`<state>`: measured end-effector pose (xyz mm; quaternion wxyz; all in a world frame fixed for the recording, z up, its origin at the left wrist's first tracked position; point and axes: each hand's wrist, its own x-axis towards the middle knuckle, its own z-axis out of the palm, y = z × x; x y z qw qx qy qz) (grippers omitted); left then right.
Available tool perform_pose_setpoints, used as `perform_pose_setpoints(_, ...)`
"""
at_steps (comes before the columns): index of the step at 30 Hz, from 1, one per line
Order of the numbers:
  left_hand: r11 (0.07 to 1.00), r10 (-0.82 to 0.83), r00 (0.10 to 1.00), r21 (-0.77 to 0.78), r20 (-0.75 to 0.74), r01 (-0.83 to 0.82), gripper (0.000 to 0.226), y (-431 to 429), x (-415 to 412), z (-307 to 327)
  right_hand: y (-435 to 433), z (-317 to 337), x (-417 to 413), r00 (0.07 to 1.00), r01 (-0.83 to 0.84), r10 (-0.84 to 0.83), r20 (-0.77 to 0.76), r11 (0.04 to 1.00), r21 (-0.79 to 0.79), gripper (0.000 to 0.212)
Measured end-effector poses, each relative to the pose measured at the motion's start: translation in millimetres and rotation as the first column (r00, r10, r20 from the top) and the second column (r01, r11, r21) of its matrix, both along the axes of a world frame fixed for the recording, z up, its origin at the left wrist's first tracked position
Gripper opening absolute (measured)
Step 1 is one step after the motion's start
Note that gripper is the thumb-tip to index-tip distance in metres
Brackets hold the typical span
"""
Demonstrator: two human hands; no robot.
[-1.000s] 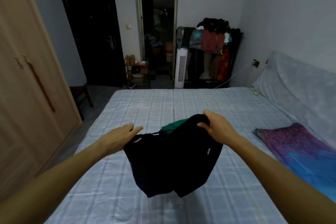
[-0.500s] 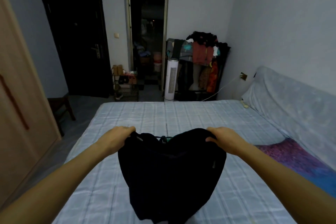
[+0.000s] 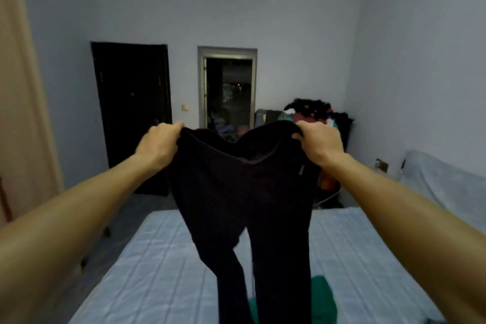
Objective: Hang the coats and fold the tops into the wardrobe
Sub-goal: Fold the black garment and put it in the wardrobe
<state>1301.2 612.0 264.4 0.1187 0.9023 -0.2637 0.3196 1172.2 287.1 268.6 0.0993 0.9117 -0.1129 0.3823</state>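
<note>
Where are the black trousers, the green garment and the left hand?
black trousers point(image 3: 244, 187): head view, on the seat panel below the waistband.
green garment point(image 3: 322, 300): head view, on the fold lying on the bed right of the trouser legs.
left hand point(image 3: 157, 146): head view, on the back of the hand.

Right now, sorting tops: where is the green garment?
On the bed, lower right of the head view, behind the legs of the held black trousers: green garment.

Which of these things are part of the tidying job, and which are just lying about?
Part of the job: black garment, gripped at its top edge by left hand and right hand; green garment on the bed; wardrobe.

Lying about: crowded clothes rack, dark door.
</note>
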Motion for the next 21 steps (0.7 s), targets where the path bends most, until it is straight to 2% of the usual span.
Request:
perform_pose_setpoints(5,0.988,-0.029,0.975,-0.144,0.218,0.061,0.040,21.6,-31.0,40.2,13.0,34.7,-29.8,0.953,-0.129,0.149,0.264,0.987,-0.091,0.020)
perform_pose_setpoints(7,0.978,-0.078,0.962,-0.166,0.262,0.124,0.036,43.5,-55.4,28.7,31.2,21.4,-60.9,0.914,-0.180,0.212,0.346,0.976,-0.123,0.019)
perform_pose_setpoints(9,0.984,-0.098,0.961,-0.116,0.258,0.131,0.030,73.4,-87.1,0.1,57.5,-10.2,-97.7,0.908,-0.200,0.229,0.350,0.973,-0.118,0.022)
perform_pose_setpoints(15,0.986,-0.164,0.986,0.032,-0.041,0.166,0.040,177.1,-205.1,-164.6,163.6,-180.6,-228.1,0.962,-0.231,0.223,0.154,0.972,0.034,0.022)
perform_pose_setpoints(18,0.974,-0.163,0.955,0.112,-0.248,0.196,0.031,232.2,-268.0,-264.6,220.8,-285.1,-296.5,0.979,-0.201,0.205,0.001,0.959,0.201,0.024)
perform_pose_setpoints(21,0.960,-0.173,0.901,0.135,-0.398,0.244,0.044,282.2,-327.2,-356.4,267.6,-380.4,-361.6,0.957,-0.108,0.200,-0.211,0.918,0.381,0.023)
